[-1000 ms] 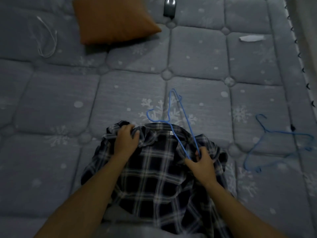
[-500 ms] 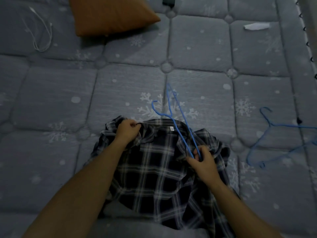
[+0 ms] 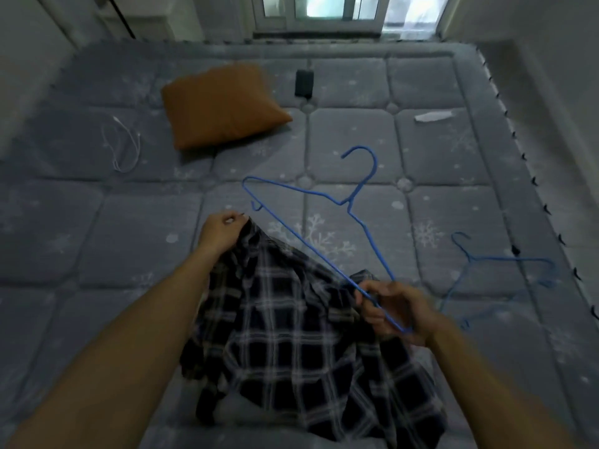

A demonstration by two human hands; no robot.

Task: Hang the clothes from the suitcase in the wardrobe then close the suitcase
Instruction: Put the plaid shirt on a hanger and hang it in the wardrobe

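— What lies at the far left of the bed (image 3: 146,241)?

— A thin white cable (image 3: 124,147) in a loose loop; to its right is an orange pillow (image 3: 220,103), lying askew; a small black device (image 3: 304,83) sits just past the pillow's far corner.

— And the person's left hand?

— The left hand (image 3: 222,230) is raised over the bed, fingers curled, pinching the top edge of the plaid shirt (image 3: 291,319); the shirt, dark with pale checks, drapes from that pinch down toward the person and spreads between the two forearms; its lower part lies bunched on the bed.

— Where is the hanger?

— The blue wire hanger (image 3: 348,202) is tilted in the air above the shirt's right side, its hook pointing up toward the window (image 3: 324,8); one shoulder tip is just beside the left hand's fingers; the opposite end runs down into the right hand.

— How does that hand hold it?

— The right hand (image 3: 395,312) has fingers and thumb curled closely round the hanger's end; it sits at the shirt's right edge; whether it also holds cloth cannot be told.

— Farther right?

— A white paper scrap (image 3: 432,116) lies flat far up the bed; a second blue hanger (image 3: 512,258) lies on the bed, right of the right hand and near the bed's right edge.
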